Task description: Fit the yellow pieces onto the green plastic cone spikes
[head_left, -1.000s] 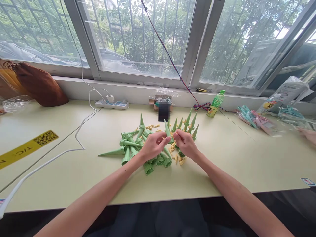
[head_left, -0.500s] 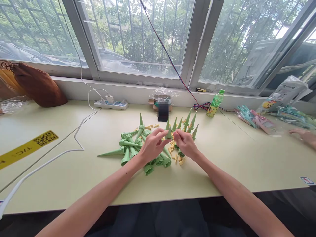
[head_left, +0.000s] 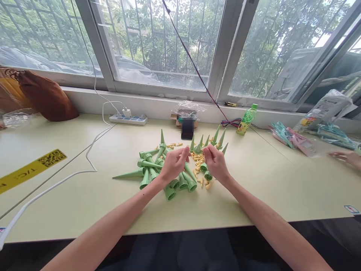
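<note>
My left hand (head_left: 175, 162) is closed, fingers curled, beside a pile of green cones (head_left: 152, 163); what it holds, if anything, is hidden. Close by on the right, my right hand (head_left: 216, 162) is closed too, thumb against fingers, and its contents cannot be made out. Small yellow pieces (head_left: 198, 162) lie between and below the hands. Behind them several green spikes (head_left: 216, 134) stand upright on the table. Two green caps (head_left: 208, 175) lie by my right wrist. One cone (head_left: 162, 139) points up from the pile.
Behind the hands are a phone (head_left: 187, 130), a power strip (head_left: 128, 119) and a green bottle (head_left: 247, 119). A white cable (head_left: 93, 145) crosses the left side. At the far right, another person's hand (head_left: 345, 156) rests near packaged items (head_left: 299, 139).
The green cone between my hands is no longer at my left fingertips, and a green piece stands among the spikes behind. My left fingers have curled in, and my hands are slightly farther apart.
</note>
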Available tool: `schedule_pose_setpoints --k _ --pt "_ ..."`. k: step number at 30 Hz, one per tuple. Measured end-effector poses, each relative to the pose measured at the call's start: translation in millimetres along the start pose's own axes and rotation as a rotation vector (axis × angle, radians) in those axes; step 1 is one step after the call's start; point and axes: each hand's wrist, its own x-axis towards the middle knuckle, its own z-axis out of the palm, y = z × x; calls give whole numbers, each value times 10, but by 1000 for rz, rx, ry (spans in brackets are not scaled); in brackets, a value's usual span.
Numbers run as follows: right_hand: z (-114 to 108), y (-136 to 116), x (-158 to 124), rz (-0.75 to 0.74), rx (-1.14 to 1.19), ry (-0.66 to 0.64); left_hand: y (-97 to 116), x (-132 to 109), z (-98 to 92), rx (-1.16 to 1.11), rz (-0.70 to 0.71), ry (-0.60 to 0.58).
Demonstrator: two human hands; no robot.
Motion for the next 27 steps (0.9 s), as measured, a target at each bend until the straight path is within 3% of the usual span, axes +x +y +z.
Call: schedule_pose_setpoints --k 5,8,18,27 --pt "-4 -61 -12 -88 -56 -101 24 19 -25 -277 -281 -261" --pt "-7 -84 -16 -115 -73 -138 37 20 -36 -355 -339 -314" --pt "-3 -76 -2 -113 -55 -128 -18 3 -50 -335 -266 -342" --pt "14 -55 -9 -30 41 -149 -13 -29 -57 -170 -83 -242"
